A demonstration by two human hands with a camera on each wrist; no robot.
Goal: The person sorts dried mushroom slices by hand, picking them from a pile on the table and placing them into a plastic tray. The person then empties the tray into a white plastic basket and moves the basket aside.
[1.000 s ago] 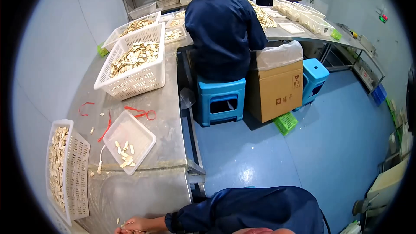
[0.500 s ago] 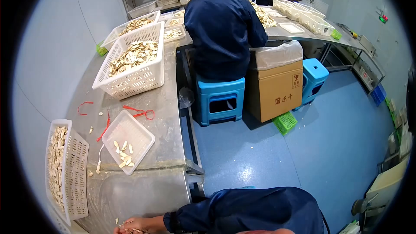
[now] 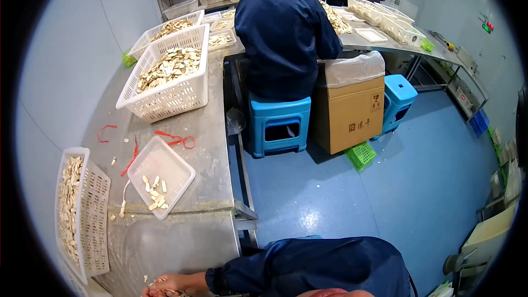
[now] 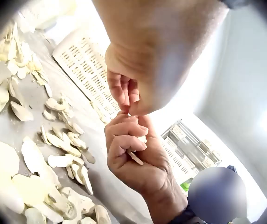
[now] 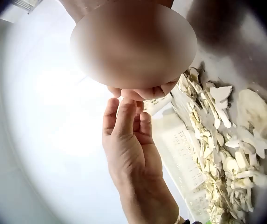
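Note:
My right hand point(image 4: 136, 158) has its fingers curled around pale dried mushroom slices point(image 4: 136, 157), whose ends poke out between them. In the right wrist view my left hand point(image 5: 133, 149) reaches up with thumb and fingertips together at the right hand's fingertips. A tiny pale bit of mushroom shows where both hands meet, mostly hidden by the fingers. Loose mushroom slices point(image 4: 35, 158) lie spread over the steel table beside the hands. In the head view the right hand point(image 3: 168, 285) is at the bottom edge, over the table; the left one is out of sight.
A white basket of slices point(image 3: 94, 217) stands at the left, and a larger basket point(image 3: 179, 102) farther back. Between them lie a shallow tray point(image 3: 181, 181) with several pieces and red strips point(image 3: 179, 139). A seated worker point(image 3: 283, 38) and a cardboard box point(image 3: 352, 115) are ahead.
The head view has shifted a little, so the baskets and tray sit slightly higher and farther left. The right hand remains at nearly the same spot, still holding mushroom slices.

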